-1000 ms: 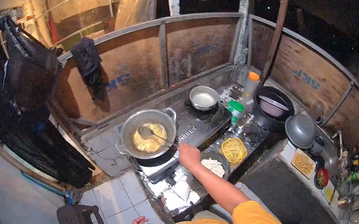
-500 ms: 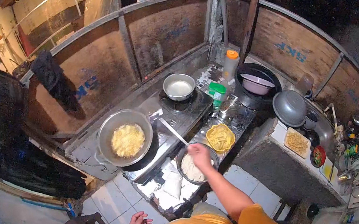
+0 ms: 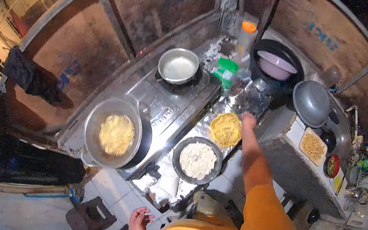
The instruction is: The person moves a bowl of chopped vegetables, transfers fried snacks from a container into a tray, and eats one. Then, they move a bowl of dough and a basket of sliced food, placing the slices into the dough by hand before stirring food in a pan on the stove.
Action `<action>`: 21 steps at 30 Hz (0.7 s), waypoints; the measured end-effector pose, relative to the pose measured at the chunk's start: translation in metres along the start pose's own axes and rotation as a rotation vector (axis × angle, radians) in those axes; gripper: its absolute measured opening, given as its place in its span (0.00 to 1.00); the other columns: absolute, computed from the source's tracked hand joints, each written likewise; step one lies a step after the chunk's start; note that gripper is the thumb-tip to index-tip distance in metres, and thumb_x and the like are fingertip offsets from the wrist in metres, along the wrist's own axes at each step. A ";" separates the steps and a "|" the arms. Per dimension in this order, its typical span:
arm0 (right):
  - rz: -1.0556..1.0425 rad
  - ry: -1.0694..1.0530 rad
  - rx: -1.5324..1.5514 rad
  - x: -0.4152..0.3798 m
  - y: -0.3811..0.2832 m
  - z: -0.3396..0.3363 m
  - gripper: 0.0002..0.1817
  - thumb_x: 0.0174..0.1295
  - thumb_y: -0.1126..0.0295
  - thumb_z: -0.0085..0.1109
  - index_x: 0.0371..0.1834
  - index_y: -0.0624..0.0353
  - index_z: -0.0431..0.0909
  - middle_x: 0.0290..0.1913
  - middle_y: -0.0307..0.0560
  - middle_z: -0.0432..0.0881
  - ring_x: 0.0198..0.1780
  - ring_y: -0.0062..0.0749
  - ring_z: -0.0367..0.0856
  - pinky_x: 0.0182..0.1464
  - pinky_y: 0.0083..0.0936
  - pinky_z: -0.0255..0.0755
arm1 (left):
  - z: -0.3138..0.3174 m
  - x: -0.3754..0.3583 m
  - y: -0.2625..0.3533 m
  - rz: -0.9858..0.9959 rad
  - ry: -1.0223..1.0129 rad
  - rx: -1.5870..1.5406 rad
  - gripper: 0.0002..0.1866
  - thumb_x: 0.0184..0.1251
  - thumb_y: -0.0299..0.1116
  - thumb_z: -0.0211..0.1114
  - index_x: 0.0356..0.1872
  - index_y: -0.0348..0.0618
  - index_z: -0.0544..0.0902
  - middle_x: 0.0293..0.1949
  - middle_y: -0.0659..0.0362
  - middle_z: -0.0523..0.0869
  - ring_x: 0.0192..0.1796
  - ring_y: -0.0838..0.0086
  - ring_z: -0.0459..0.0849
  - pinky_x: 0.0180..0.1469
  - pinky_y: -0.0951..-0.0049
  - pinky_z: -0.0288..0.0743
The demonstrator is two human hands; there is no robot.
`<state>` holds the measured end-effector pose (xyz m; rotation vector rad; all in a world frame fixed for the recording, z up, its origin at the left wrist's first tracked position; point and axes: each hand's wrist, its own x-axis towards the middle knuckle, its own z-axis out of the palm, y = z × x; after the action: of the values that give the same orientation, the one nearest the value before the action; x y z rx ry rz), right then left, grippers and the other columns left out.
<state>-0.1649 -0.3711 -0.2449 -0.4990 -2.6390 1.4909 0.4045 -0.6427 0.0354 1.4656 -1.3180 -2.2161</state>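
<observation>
My right hand (image 3: 249, 121) is at the right rim of a yellow bowl (image 3: 226, 129) of pale yellow pieces; its fingers are too small and blurred to read. Below that bowl, a dark bowl (image 3: 197, 160) holds white floury pieces. My left hand (image 3: 141, 218) hangs low over the floor, fingers loosely curled and apart, with nothing in it. On the stove's left burner sits a large pan (image 3: 113, 132) with food frying in bubbling oil. A smaller pot (image 3: 178, 66) of pale liquid stands on the other burner.
A green-lidded container (image 3: 225, 71) and an orange-capped bottle (image 3: 246, 36) stand behind. A pink basin (image 3: 276, 66) sits in a black one. On the right counter are a tray of pieces (image 3: 313, 146), a red bowl (image 3: 331, 165) and a grey basin (image 3: 311, 103). A stool (image 3: 90, 215) is lower left.
My right hand has moved from above the dark bowl up to the right side of the yellow bowl. The light-coloured utensil it held is no longer visible. The camera view has shifted closer.
</observation>
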 end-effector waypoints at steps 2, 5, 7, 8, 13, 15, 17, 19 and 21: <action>0.126 0.019 0.497 -0.021 -0.038 -0.006 0.05 0.58 0.76 0.55 0.32 0.60 0.82 0.29 0.40 0.82 0.32 0.28 0.79 0.36 0.22 0.71 | 0.006 -0.001 0.000 -0.023 0.028 0.008 0.11 0.69 0.30 0.52 0.49 0.37 0.73 0.42 0.54 0.79 0.35 0.66 0.83 0.36 0.70 0.74; 0.195 -0.031 0.660 -0.015 -0.018 0.009 0.07 0.65 0.74 0.51 0.36 0.59 0.81 0.32 0.40 0.81 0.35 0.27 0.79 0.38 0.21 0.71 | 0.006 0.004 -0.004 -0.027 0.015 0.017 0.12 0.69 0.31 0.53 0.49 0.37 0.74 0.41 0.54 0.79 0.35 0.67 0.83 0.36 0.71 0.74; 0.188 -0.036 0.585 -0.020 -0.018 0.010 0.08 0.66 0.70 0.51 0.36 0.58 0.81 0.31 0.39 0.80 0.31 0.25 0.78 0.33 0.20 0.71 | 0.008 0.006 -0.005 -0.038 0.024 0.035 0.12 0.69 0.31 0.53 0.49 0.37 0.74 0.41 0.55 0.80 0.35 0.68 0.83 0.36 0.72 0.75; 0.176 -0.042 0.515 -0.024 -0.019 0.010 0.10 0.67 0.65 0.51 0.36 0.58 0.80 0.30 0.39 0.79 0.28 0.24 0.77 0.29 0.20 0.71 | 0.009 0.006 -0.006 -0.040 0.025 0.036 0.12 0.69 0.31 0.53 0.49 0.37 0.74 0.41 0.55 0.80 0.35 0.68 0.83 0.36 0.72 0.75; 0.573 -0.266 0.547 -0.049 -0.063 -0.033 0.13 0.63 0.55 0.56 0.40 0.51 0.75 0.29 0.39 0.77 0.22 0.25 0.72 0.20 0.26 0.64 | 0.015 0.007 -0.006 -0.020 0.000 0.024 0.11 0.69 0.31 0.54 0.48 0.37 0.74 0.41 0.55 0.80 0.35 0.68 0.83 0.35 0.72 0.75; 0.607 -0.308 0.604 -0.047 -0.055 -0.035 0.18 0.60 0.51 0.58 0.46 0.47 0.72 0.30 0.40 0.79 0.24 0.29 0.73 0.23 0.33 0.65 | 0.015 0.005 -0.007 -0.019 -0.012 0.023 0.11 0.69 0.31 0.54 0.48 0.38 0.74 0.41 0.55 0.80 0.35 0.68 0.83 0.35 0.72 0.75; 0.620 -0.313 0.636 -0.051 -0.056 -0.039 0.19 0.60 0.49 0.57 0.47 0.46 0.69 0.28 0.39 0.77 0.27 0.35 0.76 0.27 0.40 0.67 | 0.013 0.002 -0.008 -0.018 -0.024 0.022 0.11 0.69 0.31 0.53 0.48 0.38 0.74 0.41 0.55 0.80 0.34 0.68 0.83 0.35 0.72 0.75; 0.607 -0.296 0.580 -0.057 -0.059 -0.046 0.19 0.59 0.50 0.57 0.46 0.48 0.70 0.31 0.40 0.78 0.30 0.39 0.77 0.31 0.41 0.69 | 0.008 -0.003 -0.011 -0.009 -0.034 0.029 0.10 0.69 0.30 0.53 0.48 0.38 0.74 0.40 0.55 0.80 0.34 0.68 0.83 0.35 0.72 0.75; 0.596 -0.284 0.522 -0.058 -0.052 -0.051 0.19 0.59 0.51 0.58 0.46 0.49 0.71 0.34 0.41 0.79 0.32 0.43 0.78 0.35 0.42 0.71 | 0.003 -0.011 -0.012 -0.012 -0.035 0.024 0.10 0.69 0.31 0.53 0.48 0.39 0.74 0.40 0.55 0.80 0.34 0.68 0.83 0.35 0.72 0.75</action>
<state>-0.1114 -0.3725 -0.1688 -1.1472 -2.2127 2.4779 0.4112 -0.6277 0.0338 1.4524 -1.3543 -2.2510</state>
